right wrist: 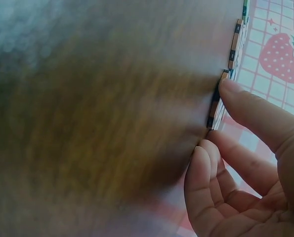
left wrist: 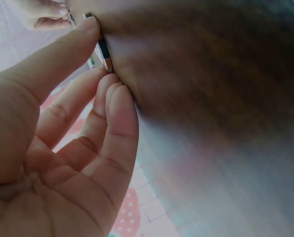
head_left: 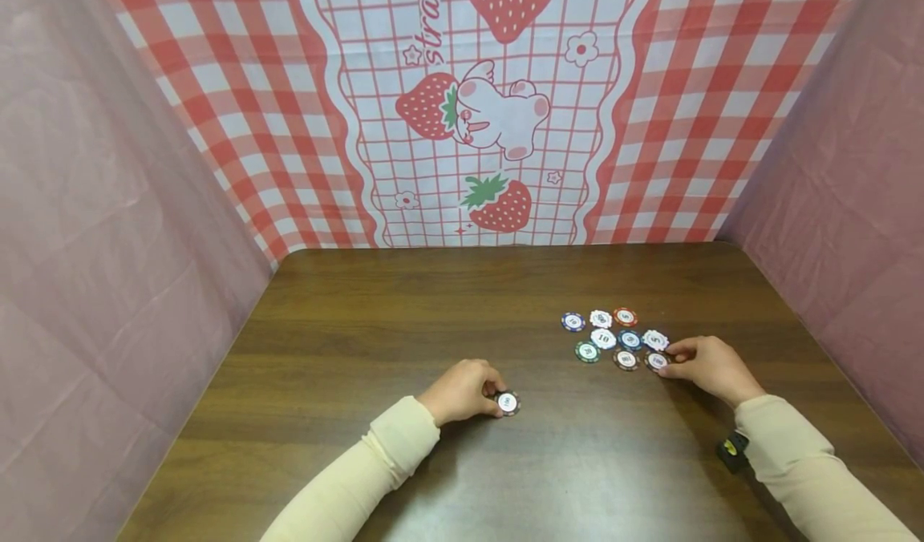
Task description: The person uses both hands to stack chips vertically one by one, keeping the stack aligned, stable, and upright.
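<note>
In the head view, my left hand (head_left: 459, 392) pinches a dark poker chip (head_left: 508, 402) with a white centre, flat on the table left of the group. The left wrist view has the chip's edge (left wrist: 104, 52) between thumb and fingertips. My right hand (head_left: 711, 367) holds a brown poker chip (head_left: 657, 361) marked 100 at the near right corner of a cluster. Seen from the right wrist, thumb and fingers grip that chip's edge (right wrist: 215, 101). Around it lie a white chip (head_left: 655, 339), a blue chip (head_left: 630, 339) and another brown chip (head_left: 626, 359).
More chips make up the cluster: a red one (head_left: 625, 317), a dark blue one (head_left: 573, 321), a green one (head_left: 588, 352) and white ones (head_left: 603, 338). They lie on a brown wooden table (head_left: 361, 309). A strawberry-print cloth (head_left: 505, 125) hangs behind, with pink curtains (head_left: 108, 245) at both sides.
</note>
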Demonstrator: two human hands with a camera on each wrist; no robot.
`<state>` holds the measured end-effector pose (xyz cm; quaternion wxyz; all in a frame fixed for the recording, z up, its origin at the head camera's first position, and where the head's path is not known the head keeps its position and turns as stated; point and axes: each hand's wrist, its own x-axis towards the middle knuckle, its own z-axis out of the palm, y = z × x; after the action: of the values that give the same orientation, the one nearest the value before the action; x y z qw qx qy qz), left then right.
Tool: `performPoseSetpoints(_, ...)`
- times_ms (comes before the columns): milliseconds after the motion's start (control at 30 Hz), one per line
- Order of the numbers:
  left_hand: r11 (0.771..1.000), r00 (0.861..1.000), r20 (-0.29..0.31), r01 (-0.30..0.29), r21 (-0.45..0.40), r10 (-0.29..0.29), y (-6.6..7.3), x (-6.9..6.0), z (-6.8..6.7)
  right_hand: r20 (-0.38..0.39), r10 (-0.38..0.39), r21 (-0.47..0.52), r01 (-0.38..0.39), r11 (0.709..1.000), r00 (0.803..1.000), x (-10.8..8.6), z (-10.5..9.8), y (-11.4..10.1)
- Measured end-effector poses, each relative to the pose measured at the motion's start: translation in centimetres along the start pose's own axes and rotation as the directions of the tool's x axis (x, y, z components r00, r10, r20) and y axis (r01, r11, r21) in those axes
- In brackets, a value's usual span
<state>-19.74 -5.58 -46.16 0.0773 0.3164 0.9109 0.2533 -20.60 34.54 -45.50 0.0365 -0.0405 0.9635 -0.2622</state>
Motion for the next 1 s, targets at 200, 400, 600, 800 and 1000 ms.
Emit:
performPoseSetpoints(200,1.000,1.000,0.005,0.014,-0.013,-0.014,-0.13,0.09,0.08,-0.007,-0.017,0.000,0.017,1.000,1.000,-0.05,0.04,-0.22)
performPoseSetpoints(400,1.000,1.000,0.003,0.011,-0.017,-0.011,-0.24,0.15,0.12,-0.018,-0.027,-0.007,0.027,1.000,0.999,-0.04,0.09,-0.29)
performPoseSetpoints(600,1.000,1.000,-0.001,0.001,-0.013,-0.001,-0.23,0.10,0.12,-0.024,-0.056,-0.013,0.056,0.998,0.998,0.11,0.27,-0.28)
performPoseSetpoints(800,1.000,1.000,0.006,0.006,-0.018,-0.006,-0.14,0.09,0.03,-0.028,-0.074,-0.036,0.073,0.997,0.997,0.39,0.46,-0.39)
performPoseSetpoints(1000,1.000,1.000,0.004,0.007,-0.015,-0.007,-0.04,0.01,-0.06,-0.033,-0.097,-0.054,0.095,0.994,0.995,0.42,0.51,-0.57)
